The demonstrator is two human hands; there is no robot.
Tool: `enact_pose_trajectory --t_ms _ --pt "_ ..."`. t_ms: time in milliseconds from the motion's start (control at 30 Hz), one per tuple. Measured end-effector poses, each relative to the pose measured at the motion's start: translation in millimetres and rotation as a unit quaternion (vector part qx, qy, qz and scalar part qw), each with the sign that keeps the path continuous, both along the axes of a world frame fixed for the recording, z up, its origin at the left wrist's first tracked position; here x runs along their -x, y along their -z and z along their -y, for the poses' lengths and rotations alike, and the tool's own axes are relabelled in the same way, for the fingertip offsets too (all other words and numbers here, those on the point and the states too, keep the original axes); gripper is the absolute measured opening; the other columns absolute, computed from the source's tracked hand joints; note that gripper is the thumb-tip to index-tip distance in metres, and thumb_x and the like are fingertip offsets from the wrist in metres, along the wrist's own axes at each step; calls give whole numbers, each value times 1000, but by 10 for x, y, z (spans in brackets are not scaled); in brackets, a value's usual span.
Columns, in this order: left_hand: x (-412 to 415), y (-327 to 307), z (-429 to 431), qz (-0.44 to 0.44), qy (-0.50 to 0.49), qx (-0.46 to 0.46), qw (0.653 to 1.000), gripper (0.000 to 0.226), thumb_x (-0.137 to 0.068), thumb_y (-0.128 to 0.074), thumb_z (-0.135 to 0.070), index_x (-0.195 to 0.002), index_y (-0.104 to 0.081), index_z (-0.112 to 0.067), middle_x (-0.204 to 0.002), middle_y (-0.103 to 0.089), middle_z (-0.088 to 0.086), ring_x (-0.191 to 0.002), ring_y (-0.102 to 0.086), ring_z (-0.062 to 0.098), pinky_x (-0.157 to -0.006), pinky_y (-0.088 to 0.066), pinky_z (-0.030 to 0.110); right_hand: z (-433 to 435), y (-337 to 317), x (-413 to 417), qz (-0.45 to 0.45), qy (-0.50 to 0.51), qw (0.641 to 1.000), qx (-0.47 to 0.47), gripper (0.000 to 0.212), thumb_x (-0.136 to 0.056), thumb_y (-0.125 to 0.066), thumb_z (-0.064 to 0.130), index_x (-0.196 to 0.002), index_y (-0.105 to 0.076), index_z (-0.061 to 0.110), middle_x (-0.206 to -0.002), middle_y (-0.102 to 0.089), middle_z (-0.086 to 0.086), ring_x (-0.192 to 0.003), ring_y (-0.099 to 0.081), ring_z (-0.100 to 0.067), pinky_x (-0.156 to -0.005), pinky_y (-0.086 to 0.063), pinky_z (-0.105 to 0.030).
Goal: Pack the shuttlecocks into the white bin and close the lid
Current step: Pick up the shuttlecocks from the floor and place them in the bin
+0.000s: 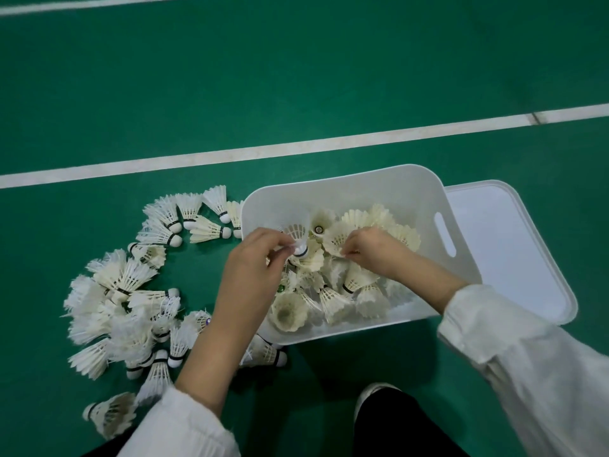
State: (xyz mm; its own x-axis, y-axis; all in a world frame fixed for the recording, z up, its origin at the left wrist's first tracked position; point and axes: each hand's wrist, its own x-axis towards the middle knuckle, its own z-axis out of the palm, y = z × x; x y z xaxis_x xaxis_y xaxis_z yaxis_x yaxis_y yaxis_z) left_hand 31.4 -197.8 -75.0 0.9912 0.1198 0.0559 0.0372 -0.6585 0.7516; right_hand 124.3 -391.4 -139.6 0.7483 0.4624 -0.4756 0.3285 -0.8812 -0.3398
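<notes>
The white bin [369, 183] stands open on the green floor, holding several white feather shuttlecocks [333, 301]. Over its left part my left hand [253, 258] pinches one shuttlecock [298, 235] by its cork, feathers pointing away from me. My right hand [372, 249] is above the bin's middle, its fingertips pinching the feather rim of a cream shuttlecock [339, 237]. The white lid [514, 245] lies flat on the floor at the bin's right side. Several more shuttlecocks [131, 291] lie scattered on the floor left of the bin.
White court lines [296, 150] cross the green floor beyond the bin. My knee in black trousers and a white shoe tip [372, 390] are at the bottom middle, close to the bin's near edge.
</notes>
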Motion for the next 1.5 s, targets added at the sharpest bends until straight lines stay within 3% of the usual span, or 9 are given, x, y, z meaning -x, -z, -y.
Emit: enact_pose_trajectory --t_ms 167,267,500,633,767,933,1200,1367,1500 --pt "38 131 9 5 13 -47 999 6 -83 -67 -15 -88 -70 -14 -88 -59 -5 -83 -53 11 -75 -42 23 -37 110 -36 10 -37 996 79 39 -90 -45 -3 -119 -63 16 -117 -61 -10 -106 -56 -25 -91 -50 -36" --pt "56 214 14 3 32 -63 997 5 -84 -66 -15 -88 -68 -13 -86 -59 -8 -85 -52 13 -76 -41 24 -26 -26 8 23 -45 997 63 40 -91 -48 1 -127 -56 18 -127 -57 -6 -117 -49 -25 -98 -45 -39" --pt "63 271 69 7 66 -62 996 4 -81 -68 -13 -84 -67 -11 -86 -59 -4 -84 -51 11 -76 -40 24 -98 -783 288 -11 32 978 -207 32 -89 -60 24 -121 -57 26 -85 -58 11 -78 -56 -7 -77 -48 -24" --pt "82 197 77 20 88 -40 995 10 -83 -66 -14 -93 -64 -14 -95 -54 -7 -82 -50 6 -77 -45 23 -259 -638 321 0 -51 996 -73 22 -90 -56 35 -104 -66 20 -94 -67 1 -81 -57 -15 -71 -45 -31" --pt "34 71 -246 5 -17 12 1000 26 -87 -61 -20 -112 -55 -22 -108 -47 -11 -83 -55 -1 -74 -44 12 -261 -398 370 -52 -13 998 -44 25 -90 -57 33 -104 -71 16 -99 -71 2 -73 -57 -10 -70 -43 -25" --pt "-57 216 -841 -23 -101 -22 994 24 -88 -58 -15 -112 -54 -19 -106 -54 -3 -80 -52 -1 -73 -40 16 -333 62 479 -100 -41 994 34 28 -93 -54 29 -110 -69 13 -111 -71 0 -90 -68 -15 -85 -55 -33" --pt "-77 801 -1432 -128 -136 -48 981 34 -87 -60 -15 -119 -51 -12 -116 -52 8 -87 -54 15 -83 -45 30 -488 -184 365 -141 -110 978 111 39 -90 -58 20 -129 -53 17 -137 -52 0 -122 -52 -18 -108 -39 -33" --pt "-270 1050 -1719 -166 -168 -46 971 43 -86 -62 -20 -124 -47 -9 -118 -50 10 -94 -56 22 -92 -45 37 -846 -927 136 -22 -96 995 20 22 -94 -50 29 -105 -66 19 -105 -68 1 -91 -61 -13 -86 -50 -30" --pt "-536 1196 -1761 -177 -173 -31 968 44 -85 -64 -23 -123 -50 -6 -116 -56 12 -104 -55 27 -95 -44 42 -1423 -902 -24 63 -117 987 -93 21 -94 -48 25 -98 -65 15 -91 -60 5 -82 -54 -11 -75 -44 -26"
